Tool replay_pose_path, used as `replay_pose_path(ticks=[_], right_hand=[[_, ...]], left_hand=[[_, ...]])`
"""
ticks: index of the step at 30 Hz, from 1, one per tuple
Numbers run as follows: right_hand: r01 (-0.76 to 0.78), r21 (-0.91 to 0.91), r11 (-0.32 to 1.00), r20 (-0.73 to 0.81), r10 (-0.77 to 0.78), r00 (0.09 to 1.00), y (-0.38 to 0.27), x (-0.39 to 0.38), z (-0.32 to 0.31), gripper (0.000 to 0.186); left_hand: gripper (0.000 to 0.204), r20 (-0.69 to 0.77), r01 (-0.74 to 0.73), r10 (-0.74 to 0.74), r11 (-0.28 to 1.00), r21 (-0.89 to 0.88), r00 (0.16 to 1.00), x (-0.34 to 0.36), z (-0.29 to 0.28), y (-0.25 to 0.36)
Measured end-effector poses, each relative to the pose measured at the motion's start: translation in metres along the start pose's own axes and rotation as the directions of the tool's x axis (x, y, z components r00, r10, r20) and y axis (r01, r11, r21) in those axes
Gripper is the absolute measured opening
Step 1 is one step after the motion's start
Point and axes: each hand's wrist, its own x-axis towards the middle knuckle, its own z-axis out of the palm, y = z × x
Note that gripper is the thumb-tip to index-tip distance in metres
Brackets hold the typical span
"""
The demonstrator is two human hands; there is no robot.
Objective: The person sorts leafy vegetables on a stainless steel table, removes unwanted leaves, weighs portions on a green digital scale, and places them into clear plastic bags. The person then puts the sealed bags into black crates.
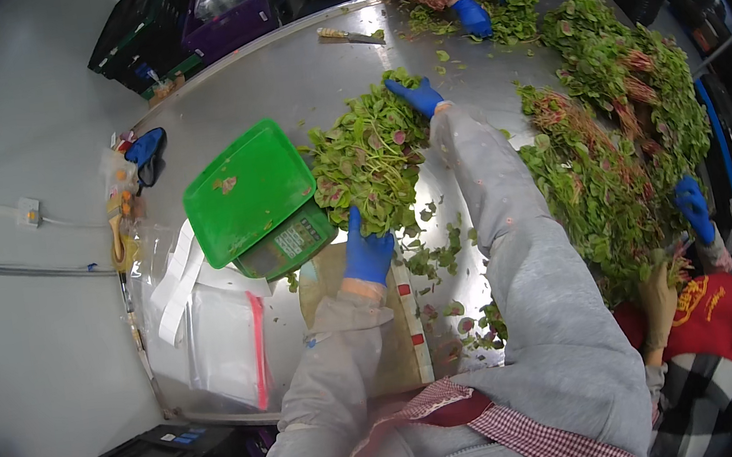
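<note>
A loose heap of leafy greens with reddish leaf centres [367,160], looking like amaranth, lies on the metal table in front of me. At its near edge is my gloved left hand [369,254], one finger stretched along the leaves and some fingertips hidden. My gloved right hand [416,97] touches the far right side of the heap with its fingers stretched out. Both gloves are blue. Left of the heap stands a scale [290,242] with a green tray [247,193] tilted over it; a few leaf bits stick to the tray.
Clear plastic bags [227,346] lie at the left edge. A knife [350,36] rests at the far side. Bunched greens with red stems [597,173] cover the right side. Co-workers' gloved hands [472,16] handle greens opposite and at the right. Crates [226,17] stand beyond the table.
</note>
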Motion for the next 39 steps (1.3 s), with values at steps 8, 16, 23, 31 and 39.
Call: replay_pose_path(ticks=[8, 16, 23, 31, 39], right_hand=[[0.381, 0.063, 0.923, 0.767, -0.288, 0.573, -0.073, -0.078, 0.050, 0.101], [0.681, -0.037, 0.731, 0.585, -0.537, 0.608, -0.050, -0.128, 0.039, 0.099], [0.321, 0.231, 0.919, 0.388, -0.389, 0.835, -0.055, -0.183, 0.019, 0.090], [0.418, 0.287, 0.862, 0.204, -0.482, 0.852, -0.120, -0.227, 0.008, 0.085], [0.544, 0.221, 0.810, 0.143, -0.578, 0.803, -0.225, -0.243, 0.112, 0.088]], left_hand=[[0.062, 0.205, -0.125, 0.099, 0.985, 0.121, 0.974, 0.019, 0.020, 0.024], [0.054, 0.342, -0.105, 0.035, 0.977, 0.187, 0.939, 0.040, 0.041, 0.035], [0.044, 0.321, -0.107, 0.023, 0.963, 0.247, 0.947, 0.024, 0.070, 0.031], [0.046, 0.373, 0.021, -0.125, 0.963, 0.269, 0.919, -0.029, 0.117, 0.081], [0.041, 0.506, -0.180, -0.055, 0.896, 0.405, 0.861, -0.062, 0.096, 0.238]])
